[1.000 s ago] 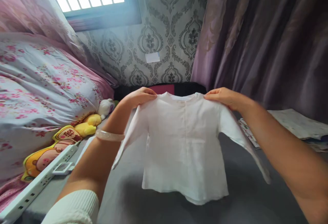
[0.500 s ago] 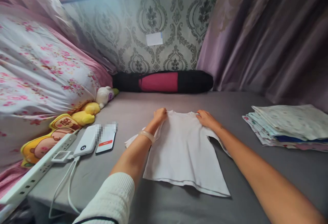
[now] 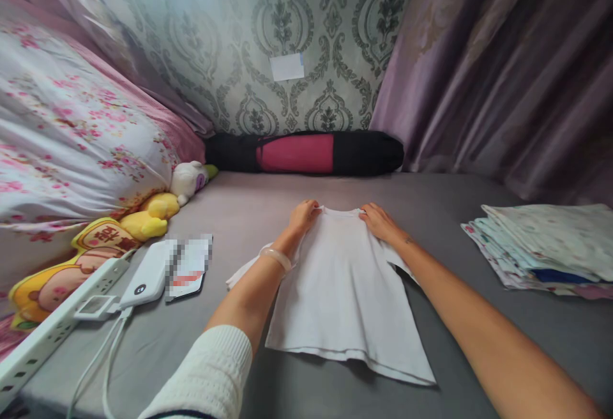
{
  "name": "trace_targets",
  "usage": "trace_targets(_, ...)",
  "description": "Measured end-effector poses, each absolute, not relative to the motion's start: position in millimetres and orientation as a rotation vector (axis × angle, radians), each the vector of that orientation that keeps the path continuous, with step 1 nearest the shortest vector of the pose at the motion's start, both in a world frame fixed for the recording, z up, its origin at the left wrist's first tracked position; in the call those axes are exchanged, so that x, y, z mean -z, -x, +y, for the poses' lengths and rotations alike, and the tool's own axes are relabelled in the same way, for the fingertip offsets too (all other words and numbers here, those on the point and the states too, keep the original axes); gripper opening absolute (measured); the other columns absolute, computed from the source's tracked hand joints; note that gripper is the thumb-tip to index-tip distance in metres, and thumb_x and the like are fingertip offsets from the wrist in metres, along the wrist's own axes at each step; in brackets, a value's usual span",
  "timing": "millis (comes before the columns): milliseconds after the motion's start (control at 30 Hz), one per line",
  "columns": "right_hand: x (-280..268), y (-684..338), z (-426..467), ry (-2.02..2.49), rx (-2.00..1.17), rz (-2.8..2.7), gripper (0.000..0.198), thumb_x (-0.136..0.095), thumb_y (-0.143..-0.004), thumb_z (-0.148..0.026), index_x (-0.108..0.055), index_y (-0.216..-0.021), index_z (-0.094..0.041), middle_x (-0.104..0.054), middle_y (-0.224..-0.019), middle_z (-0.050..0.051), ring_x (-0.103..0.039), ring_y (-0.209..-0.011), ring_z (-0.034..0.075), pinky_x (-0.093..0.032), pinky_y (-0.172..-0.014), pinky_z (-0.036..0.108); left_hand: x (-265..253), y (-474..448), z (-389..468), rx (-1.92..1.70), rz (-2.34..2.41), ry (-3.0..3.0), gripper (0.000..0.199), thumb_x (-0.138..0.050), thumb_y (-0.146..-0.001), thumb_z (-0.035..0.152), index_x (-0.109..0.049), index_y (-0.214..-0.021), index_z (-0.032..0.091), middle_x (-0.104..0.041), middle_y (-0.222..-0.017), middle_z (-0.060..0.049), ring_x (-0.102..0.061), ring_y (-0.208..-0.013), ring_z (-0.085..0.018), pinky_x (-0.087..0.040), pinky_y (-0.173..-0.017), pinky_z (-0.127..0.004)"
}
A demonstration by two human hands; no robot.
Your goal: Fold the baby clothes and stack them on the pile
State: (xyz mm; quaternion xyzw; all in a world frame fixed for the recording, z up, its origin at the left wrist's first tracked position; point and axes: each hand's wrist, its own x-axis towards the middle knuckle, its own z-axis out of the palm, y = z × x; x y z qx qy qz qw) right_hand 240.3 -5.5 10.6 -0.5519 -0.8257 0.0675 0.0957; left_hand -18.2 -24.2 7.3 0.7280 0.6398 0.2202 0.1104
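A small white T-shirt (image 3: 338,285) lies spread on the grey sheet, its neckline at the far end and its hem toward me. My left hand (image 3: 304,214) pinches the shirt at the left shoulder beside the collar. At the right shoulder, my right hand (image 3: 378,220) grips the fabric close to the neckline. The forearms cover parts of both sleeves. A pale bangle circles my left wrist, below which a white knitted cuff shows.
Folded patterned cloths (image 3: 546,246) are stacked at the right. A black and pink roll (image 3: 297,152) lies along the wall. On the left are a phone (image 3: 191,269), a power bank (image 3: 149,272) with cables, a power strip (image 3: 57,336) and plush toys (image 3: 148,214).
My hands have come slightly closer together at the collar, still gripping the shirt. The view has shifted a little, and the shirt's hem sits slightly nearer to me.
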Motion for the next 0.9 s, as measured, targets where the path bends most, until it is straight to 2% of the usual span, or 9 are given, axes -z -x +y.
trace_targets(233,-11.2,-230.0,17.6,1.560,0.130,-2.521,0.027,-0.035,-0.100,-0.027,-0.059,-0.108,-0.019,-0.057,-0.111,0.011,-0.051,-0.105,0.024,-0.035,-0.091,0.033,-11.6,25.2,-2.7,-0.464,1.973,-2.358,0.037,-0.032,-0.100,0.041,-0.058,-0.119,0.023,-0.058,-0.114,-0.011,-0.059,-0.104,-0.022,-0.041,-0.084,-0.029)
trace_targets(533,-10.1,-219.1,47.5,1.605,0.281,-2.552,0.026,-0.035,-0.098,-0.023,-0.059,-0.105,-0.016,-0.058,-0.111,0.014,-0.052,-0.104,0.025,-0.037,-0.089,0.035,-16.4,22.6,30.6,-0.285,1.965,-2.504,0.034,-0.032,-0.100,0.035,-0.057,-0.118,0.020,-0.057,-0.119,-0.014,-0.058,-0.106,-0.023,-0.042,-0.085,-0.031)
trace_targets(633,-9.5,-221.2,50.9,1.643,0.110,-2.509,0.027,-0.038,-0.097,-0.025,-0.061,-0.108,-0.017,-0.060,-0.114,0.013,-0.054,-0.106,0.024,-0.039,-0.090,0.034,-17.1,19.4,34.9,-0.269,1.969,-2.440,0.033,-0.036,-0.098,0.036,-0.059,-0.116,0.019,-0.060,-0.118,-0.015,-0.060,-0.106,-0.025,-0.042,-0.085,-0.032)
trace_targets(733,-13.4,-234.2,55.8,1.730,-0.236,-2.325,0.036,-0.038,-0.097,-0.040,-0.062,-0.111,-0.018,-0.064,-0.112,0.012,-0.059,-0.104,0.024,-0.043,-0.086,0.032,-20.2,26.5,35.3,-0.347,2.076,-2.147,0.044,-0.040,-0.094,0.052,-0.062,-0.108,0.016,-0.066,-0.109,-0.016,-0.063,-0.102,-0.028,-0.044,-0.080,-0.032)
trace_targets(800,-17.8,-250.2,57.7,1.809,-0.466,-2.146,0.048,-0.031,-0.097,-0.050,-0.066,-0.102,-0.018,-0.068,-0.101,0.012,-0.062,-0.098,0.024,-0.046,-0.081,0.032,-22.9,40.3,31.9,-0.405,2.119,-1.870,0.057,-0.037,-0.090,0.063,-0.065,-0.097,0.014,-0.069,-0.097,-0.016,-0.064,-0.096,-0.028,-0.044,-0.075,-0.030)
trace_targets(900,-23.7,-280.1,50.0,1.850,-0.834,-1.868,0.057,-0.021,-0.098,-0.052,-0.067,-0.088,-0.019,-0.069,-0.080,0.011,-0.066,-0.085,0.022,-0.050,-0.071,0.030,-24.4,70.6,17.7,-0.501,2.012,-1.555,0.067,-0.033,-0.086,0.070,-0.065,-0.088,0.011,-0.069,-0.079,-0.013,-0.065,-0.082,-0.024,-0.044,-0.065,-0.028)
